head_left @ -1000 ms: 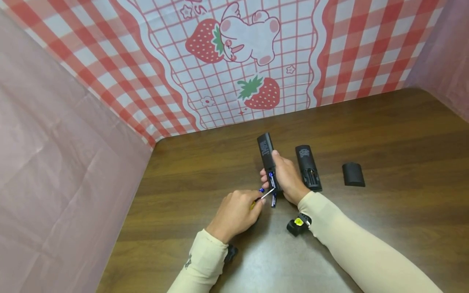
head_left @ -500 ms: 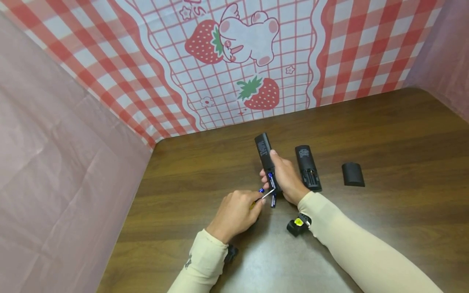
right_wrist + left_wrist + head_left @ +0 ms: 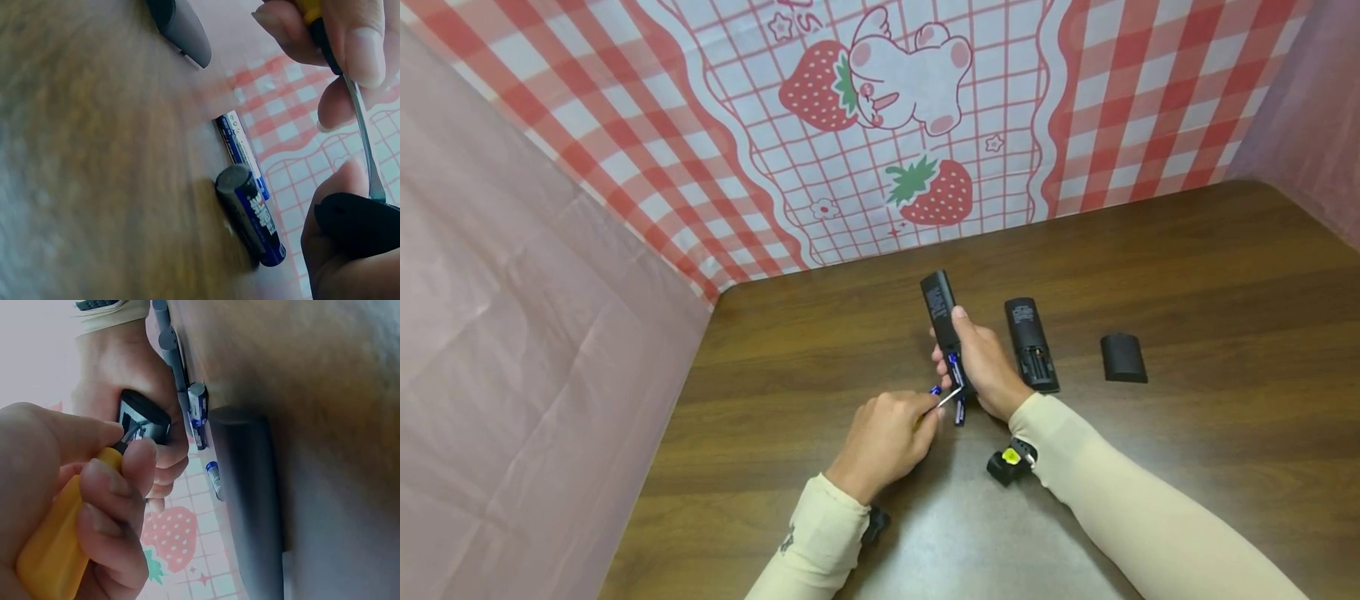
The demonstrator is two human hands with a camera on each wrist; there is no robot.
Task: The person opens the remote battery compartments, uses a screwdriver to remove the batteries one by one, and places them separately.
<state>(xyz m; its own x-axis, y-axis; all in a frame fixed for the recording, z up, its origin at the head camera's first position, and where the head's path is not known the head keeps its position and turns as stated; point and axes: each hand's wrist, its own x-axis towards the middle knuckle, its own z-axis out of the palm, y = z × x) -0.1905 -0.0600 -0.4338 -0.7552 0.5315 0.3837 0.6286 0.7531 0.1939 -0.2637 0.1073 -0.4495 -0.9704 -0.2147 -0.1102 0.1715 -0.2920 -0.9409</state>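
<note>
My left hand (image 3: 883,437) grips a screwdriver (image 3: 59,537) by its yellow handle. Its metal shaft (image 3: 362,134) reaches into the lower end of a black remote control (image 3: 937,308), which my right hand (image 3: 992,367) holds back side up and tilted. In the remote's uncovered compartment a blue battery (image 3: 956,368) shows. Below the remote, one blue battery (image 3: 960,410) lies on the table; another battery (image 3: 935,390) lies left of it, partly behind my left fingers. The tip's exact contact is too small to tell in the head view.
Right of my hands lies a second black remote (image 3: 1032,343), its battery compartment uncovered, with a black battery cover (image 3: 1123,357) farther right. A long black piece (image 3: 247,500) rests close to the left wrist camera. A checked cloth (image 3: 917,167) hangs behind the wooden table (image 3: 790,350).
The held remote's upper end has tipped slightly left. Both hands keep their grips and stay nearly in place; the loose batteries look unmoved.
</note>
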